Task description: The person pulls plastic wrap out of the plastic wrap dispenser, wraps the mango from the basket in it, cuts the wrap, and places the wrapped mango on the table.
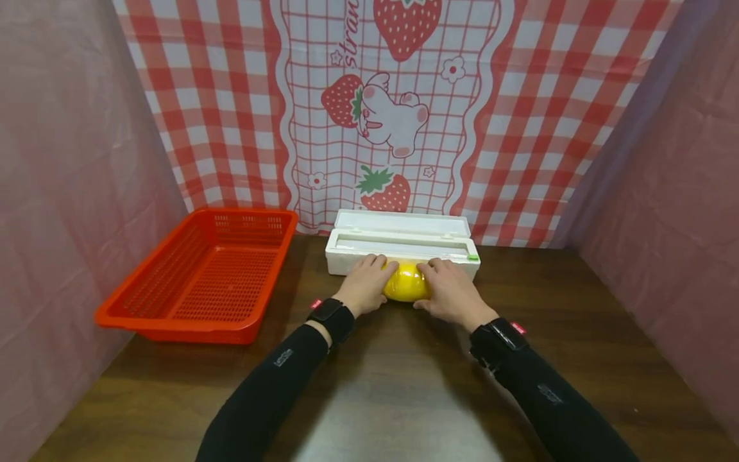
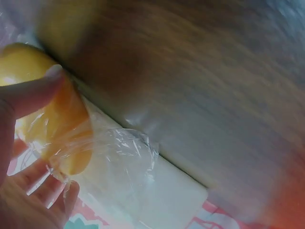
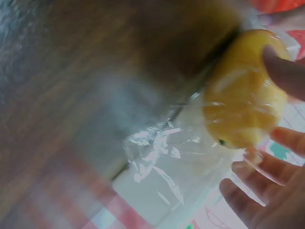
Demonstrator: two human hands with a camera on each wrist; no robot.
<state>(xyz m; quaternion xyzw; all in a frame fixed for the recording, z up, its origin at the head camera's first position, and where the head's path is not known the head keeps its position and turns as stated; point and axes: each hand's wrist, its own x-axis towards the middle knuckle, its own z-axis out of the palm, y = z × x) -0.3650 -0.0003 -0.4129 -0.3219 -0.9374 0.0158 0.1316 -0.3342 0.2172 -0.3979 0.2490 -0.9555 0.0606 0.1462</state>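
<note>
A yellow lemon [image 1: 407, 283] wrapped in clear cling film lies on the dark wooden table [image 1: 398, 391], right in front of a white cling-film dispenser box [image 1: 402, 246] whose lid stands open. My left hand [image 1: 367, 280] grips the lemon's left end and my right hand [image 1: 447, 287] grips its right end. In the left wrist view the thumb [image 2: 33, 93] presses on the lemon [image 2: 62, 121], and loose film [image 2: 131, 152] trails off it over the box [image 2: 176, 200]. The right wrist view shows the lemon [image 3: 240, 102] between thumb and fingers [image 3: 259, 188], with crumpled film [image 3: 157, 160] beside it.
An empty red plastic basket [image 1: 204, 279] sits at the left of the table. Pink cloth walls [image 1: 69, 192] close in both sides, and a checked strawberry cloth hangs behind. The near half of the table is bare wood.
</note>
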